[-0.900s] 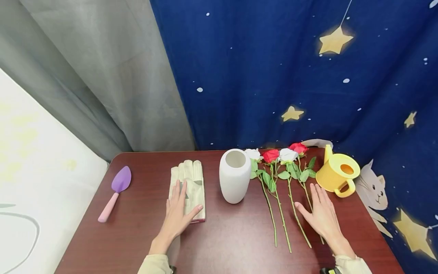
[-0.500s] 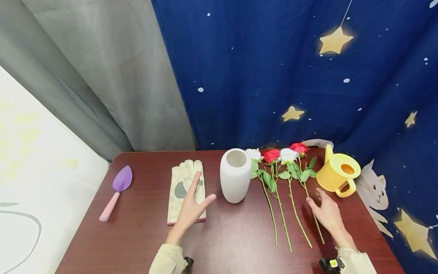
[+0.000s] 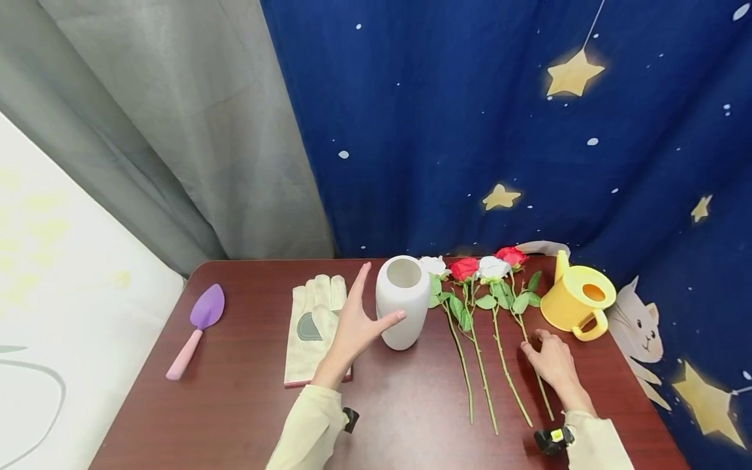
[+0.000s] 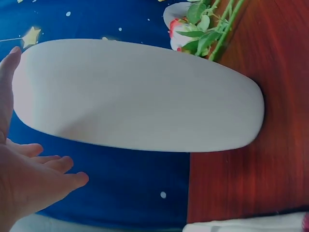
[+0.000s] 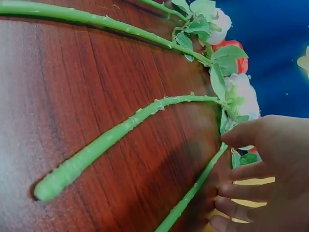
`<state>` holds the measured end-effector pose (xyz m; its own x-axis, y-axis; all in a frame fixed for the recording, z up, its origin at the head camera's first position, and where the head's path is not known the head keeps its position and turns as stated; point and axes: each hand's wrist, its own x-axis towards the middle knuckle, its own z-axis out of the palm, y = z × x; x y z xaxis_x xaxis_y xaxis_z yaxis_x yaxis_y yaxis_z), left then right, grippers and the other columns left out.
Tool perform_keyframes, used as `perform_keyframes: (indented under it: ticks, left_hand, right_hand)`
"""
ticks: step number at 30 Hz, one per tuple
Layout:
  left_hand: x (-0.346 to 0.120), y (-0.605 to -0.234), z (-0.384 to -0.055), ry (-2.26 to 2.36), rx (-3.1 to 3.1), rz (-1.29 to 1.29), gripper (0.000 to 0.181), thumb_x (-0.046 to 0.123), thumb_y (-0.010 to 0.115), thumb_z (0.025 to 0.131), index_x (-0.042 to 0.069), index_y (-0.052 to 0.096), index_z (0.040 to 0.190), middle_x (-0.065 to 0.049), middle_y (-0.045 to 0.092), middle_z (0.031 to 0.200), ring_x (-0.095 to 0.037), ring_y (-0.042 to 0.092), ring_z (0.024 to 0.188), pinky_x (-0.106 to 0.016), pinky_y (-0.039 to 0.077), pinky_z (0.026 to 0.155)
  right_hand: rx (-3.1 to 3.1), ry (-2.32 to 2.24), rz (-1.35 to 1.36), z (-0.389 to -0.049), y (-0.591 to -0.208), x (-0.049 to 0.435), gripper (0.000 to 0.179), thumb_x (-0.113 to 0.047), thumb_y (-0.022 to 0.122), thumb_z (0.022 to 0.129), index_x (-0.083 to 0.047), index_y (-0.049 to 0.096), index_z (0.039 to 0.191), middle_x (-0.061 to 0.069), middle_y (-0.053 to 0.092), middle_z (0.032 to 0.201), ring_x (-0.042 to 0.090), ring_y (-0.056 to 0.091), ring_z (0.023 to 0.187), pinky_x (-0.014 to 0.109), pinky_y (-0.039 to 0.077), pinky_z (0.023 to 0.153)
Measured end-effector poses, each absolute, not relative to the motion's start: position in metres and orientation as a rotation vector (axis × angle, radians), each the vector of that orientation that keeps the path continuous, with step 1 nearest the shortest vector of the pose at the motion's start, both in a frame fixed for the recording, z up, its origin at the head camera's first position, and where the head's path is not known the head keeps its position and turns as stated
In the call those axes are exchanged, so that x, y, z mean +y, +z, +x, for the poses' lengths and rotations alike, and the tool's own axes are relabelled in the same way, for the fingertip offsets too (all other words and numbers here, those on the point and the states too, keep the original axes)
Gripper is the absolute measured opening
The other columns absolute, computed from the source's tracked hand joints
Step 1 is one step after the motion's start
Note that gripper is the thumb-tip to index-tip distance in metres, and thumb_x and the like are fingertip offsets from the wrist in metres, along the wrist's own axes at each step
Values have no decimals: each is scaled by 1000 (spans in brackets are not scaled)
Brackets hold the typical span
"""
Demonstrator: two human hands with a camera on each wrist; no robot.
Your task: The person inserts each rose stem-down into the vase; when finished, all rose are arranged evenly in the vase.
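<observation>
A white vase (image 3: 408,294) stands upright on the table. My left hand (image 3: 357,326) is at its left side, thumb and fingers spread apart, with nothing held. In the left wrist view the vase (image 4: 140,96) fills the middle, the left hand (image 4: 29,181) close beside it. Roses lie in a row to the right of the vase, two white and two red. My right hand (image 3: 554,365) is over the stem of the rightmost red rose (image 3: 510,257). In the right wrist view the thumb is right at that stem (image 5: 193,191), the other fingers loosely extended on its far side.
A pair of cream work gloves (image 3: 302,359) lies left of the vase. Farther left is a purple trowel (image 3: 207,310) with a pink handle. A yellow watering can (image 3: 572,303) stands at the right, near the back. Curtains hang behind the table.
My left hand has moved right from over the gloves to the vase. The right hand has drawn in its spread fingers and come down toward the rightmost rose's stem.
</observation>
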<state>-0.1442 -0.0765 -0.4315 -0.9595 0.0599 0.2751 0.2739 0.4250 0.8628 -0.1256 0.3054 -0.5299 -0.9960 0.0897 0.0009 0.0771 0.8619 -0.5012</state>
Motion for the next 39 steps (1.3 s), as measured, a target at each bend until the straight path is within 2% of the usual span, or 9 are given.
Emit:
perform_keyframes:
  ticks: [5, 12, 20, 32, 39]
  left_hand:
    - [-69, -426, -147, -1560, -2473, -322, 104, 48, 81, 66, 33, 18, 147, 12, 23, 149, -10, 24, 134, -48, 26, 104]
    - [-61, -419, -155, -1531, -2456, -370, 106, 47, 82, 64, 32, 19, 147, 13, 25, 148, -9, 31, 131, -45, 30, 102]
    - [-55, -420, -159, -1560, -2423, -375, 103, 44, 84, 62, 28, 27, 145, 7, 39, 141, -14, 45, 118, -44, 39, 94]
    - [-55, -426, -159, -1537, -2414, -360, 94, 42, 86, 61, 26, 37, 139, 4, 51, 128, -13, 52, 108, -41, 43, 88]
    - [-56, -424, -158, -1511, -2421, -341, 93, 43, 86, 59, 26, 39, 138, 4, 54, 124, -14, 54, 105, -42, 44, 85]
  right_hand:
    - [-3016, 765, -128, -128, -529, 303, 44, -19, 60, 85, 17, 53, 111, 36, 52, 104, 55, 47, 95, 59, 37, 79]
    - [-3050, 757, -149, -133, -528, 304, 42, -19, 59, 86, 16, 55, 109, 36, 50, 105, 55, 44, 95, 59, 36, 79]
    - [-3069, 845, -151, -144, -529, 307, 37, -17, 59, 87, 14, 55, 108, 29, 58, 96, 43, 53, 91, 54, 41, 74]
    - [-3066, 886, -243, -151, -537, 306, 23, -14, 60, 85, 5, 55, 97, 16, 65, 82, 33, 60, 75, 48, 42, 68]
    - [-3065, 846, -295, -154, -532, 303, 15, -16, 61, 85, -2, 54, 84, 11, 61, 76, 30, 56, 70, 47, 41, 61]
